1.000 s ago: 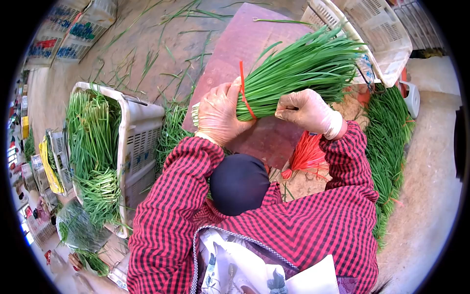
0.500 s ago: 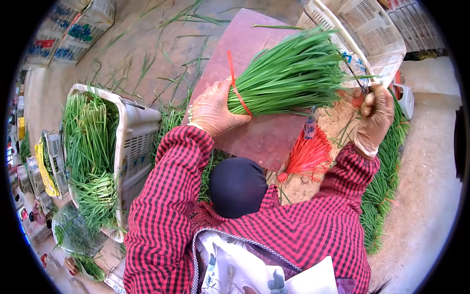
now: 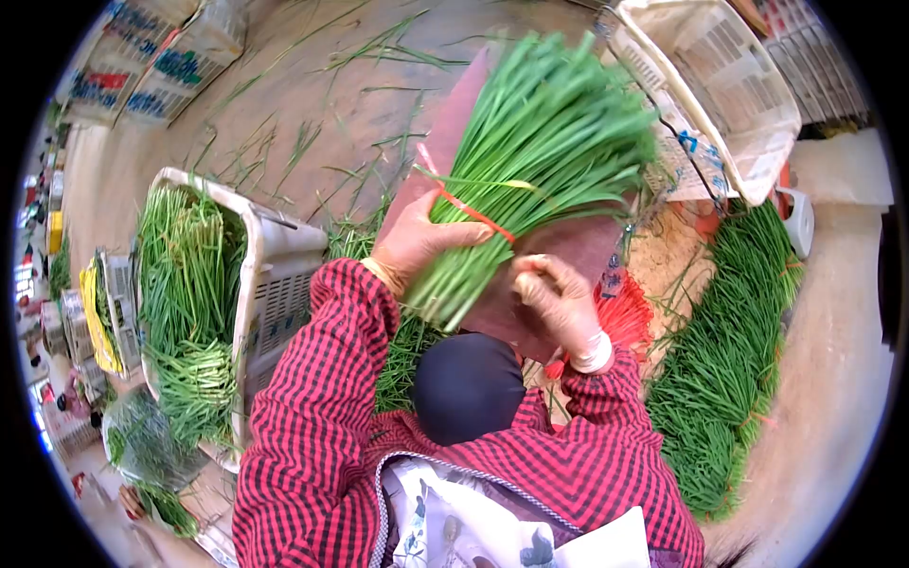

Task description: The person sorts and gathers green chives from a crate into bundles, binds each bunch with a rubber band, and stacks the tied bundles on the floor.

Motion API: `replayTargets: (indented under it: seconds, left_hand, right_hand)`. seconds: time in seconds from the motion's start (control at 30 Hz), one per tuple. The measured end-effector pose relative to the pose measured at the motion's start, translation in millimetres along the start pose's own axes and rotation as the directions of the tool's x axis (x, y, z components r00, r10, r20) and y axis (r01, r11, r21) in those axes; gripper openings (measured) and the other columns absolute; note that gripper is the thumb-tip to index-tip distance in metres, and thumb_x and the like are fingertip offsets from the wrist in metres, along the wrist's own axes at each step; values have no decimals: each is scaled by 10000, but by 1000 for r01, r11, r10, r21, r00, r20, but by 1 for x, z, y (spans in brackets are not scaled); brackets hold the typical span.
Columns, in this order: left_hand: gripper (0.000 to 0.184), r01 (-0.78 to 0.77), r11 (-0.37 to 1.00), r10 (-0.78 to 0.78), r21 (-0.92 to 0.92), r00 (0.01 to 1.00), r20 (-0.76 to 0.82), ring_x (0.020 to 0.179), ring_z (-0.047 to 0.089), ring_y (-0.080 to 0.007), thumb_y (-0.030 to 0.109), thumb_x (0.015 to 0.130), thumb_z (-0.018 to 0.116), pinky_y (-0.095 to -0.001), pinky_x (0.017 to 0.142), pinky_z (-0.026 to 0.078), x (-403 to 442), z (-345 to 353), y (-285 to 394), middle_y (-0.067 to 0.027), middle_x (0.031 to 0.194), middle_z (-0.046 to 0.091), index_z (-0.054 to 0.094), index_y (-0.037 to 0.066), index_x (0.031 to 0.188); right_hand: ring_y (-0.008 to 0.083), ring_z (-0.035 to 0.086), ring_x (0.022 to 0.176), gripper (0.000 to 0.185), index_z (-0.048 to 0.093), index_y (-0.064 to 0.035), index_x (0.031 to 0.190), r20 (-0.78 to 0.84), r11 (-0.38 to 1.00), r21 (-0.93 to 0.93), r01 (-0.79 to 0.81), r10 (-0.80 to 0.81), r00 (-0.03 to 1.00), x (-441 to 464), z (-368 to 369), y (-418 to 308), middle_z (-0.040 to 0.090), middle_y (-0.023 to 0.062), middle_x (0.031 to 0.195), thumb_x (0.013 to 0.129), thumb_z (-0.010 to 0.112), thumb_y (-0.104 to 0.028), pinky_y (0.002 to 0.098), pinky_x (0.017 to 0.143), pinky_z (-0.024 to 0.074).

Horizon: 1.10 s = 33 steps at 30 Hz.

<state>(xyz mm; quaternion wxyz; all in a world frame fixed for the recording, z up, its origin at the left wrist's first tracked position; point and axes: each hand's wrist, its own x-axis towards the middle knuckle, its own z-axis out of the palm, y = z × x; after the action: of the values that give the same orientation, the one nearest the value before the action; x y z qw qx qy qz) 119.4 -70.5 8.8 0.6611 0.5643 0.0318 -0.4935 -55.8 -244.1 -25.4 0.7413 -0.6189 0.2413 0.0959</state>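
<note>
My gloved left hand (image 3: pixel 417 241) is closed round the lower part of a thick bunch of green chives (image 3: pixel 554 142). A red tie (image 3: pixel 473 214) circles the bunch just beside my thumb. One yellowish leaf (image 3: pixel 507 184) lies across the stalks above the tie. The cut ends point down toward me, and the leafy tips fan out up and to the right, a little blurred. Close to the cut ends, my gloved right hand (image 3: pixel 561 308) has its fingers curled together; what they hold, if anything, is hidden. Beneath both hands is a reddish board (image 3: pixel 592 244).
Red tie strips (image 3: pixel 625 317) lie right of the board. Tied chive bundles (image 3: pixel 720 350) form a row farther right. A white crate (image 3: pixel 284 251) at left holds chives, and another crate (image 3: pixel 748 123) stands at upper right. My dark-covered knee (image 3: pixel 469 388) is below the board.
My right hand has come from beside the upper-right crate down to the cut ends. My left hand has tilted the bunch, tips upward, ends lower. The yellowish leaf now crosses it.
</note>
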Motion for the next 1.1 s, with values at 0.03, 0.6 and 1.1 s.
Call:
replayTargets:
  seconds: [0.03, 0.6, 1.1]
  left_hand:
    - [684, -7, 1000, 7, -9, 1000, -16, 1016, 643, -172, 94, 748, 832, -338, 898, 524, -8, 9, 5, -73, 1126, 672, 508, 48, 1349]
    - [784, -701, 462, 728, 544, 650, 218, 1029, 637, -312, 346, 591, 867, -398, 899, 476, 3, 22, -35, -160, 1091, 639, 520, 71, 1238]
    - [656, 184, -172, 626, 968, 779, -37, 954, 626, -269, 434, 615, 820, -420, 984, 404, -42, -16, -25, -112, 958, 626, 571, 41, 1078]
  right_hand:
    - [204, 551, 1171, 679, 451, -1, 1405, 54, 998, 59, 34, -37, 998, 0, 11, 3, 546, 125, 1311, 872, 767, -280, 348, 985, 463]
    - [164, 571, 1060, 443, 556, 3, 1216, 26, 955, -24, 295, -295, 955, 37, 18, -31, 597, 97, 1169, 878, 744, -213, 319, 896, 473]
    - [96, 635, 861, 213, 652, 14, 1141, 173, 999, -47, 9, -1, 985, -1, 55, -5, 679, 59, 958, 932, 623, -11, 233, 785, 514]
